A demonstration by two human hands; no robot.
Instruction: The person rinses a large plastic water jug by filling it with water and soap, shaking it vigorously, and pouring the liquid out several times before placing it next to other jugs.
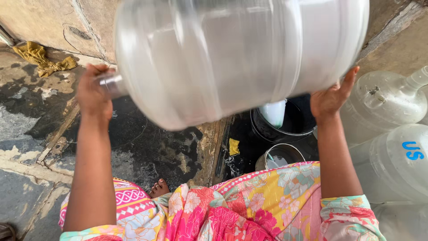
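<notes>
Wet stone floor (142, 151) below. A clear water jug (240, 58) is held up lying sideways, neck left; left hand (93, 96) clenched round the neck, right hand (332, 96) grasping its base, fingers spread.

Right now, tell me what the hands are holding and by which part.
Both hold one large clear water jug, lifted sideways: the left hand grips its neck end, the right hand supports its base end.
</notes>
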